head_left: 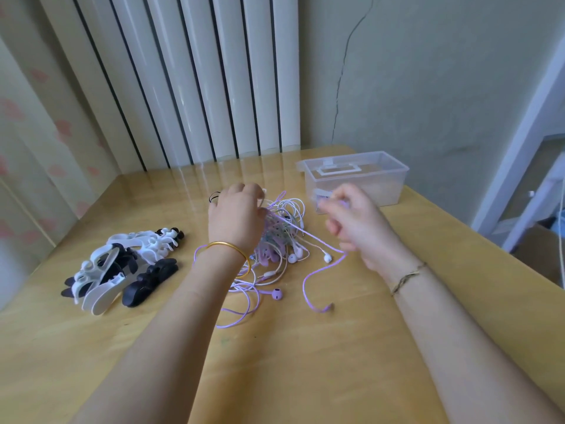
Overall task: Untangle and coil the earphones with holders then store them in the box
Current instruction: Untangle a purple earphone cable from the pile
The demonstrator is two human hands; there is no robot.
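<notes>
A tangle of white and purple earphones (284, 240) lies in the middle of the wooden table. My left hand (235, 218) reaches down into the far side of the tangle, its fingers curled among the cords. My right hand (354, 221) is blurred, lifted just right of the pile, and pinches a purple cord (308, 289) that trails down to a plug near the table's middle. A purple earbud (276, 294) lies in front of the pile. Black and white cord holders (122, 267) are heaped at the left. The clear plastic box (357, 179) stands open at the back right.
The box's lid with a white handle (337, 170) lies inside the box. A white radiator (198, 81) and a cracked wall stand behind the table (275, 362). The table's right edge runs diagonally beside my right forearm.
</notes>
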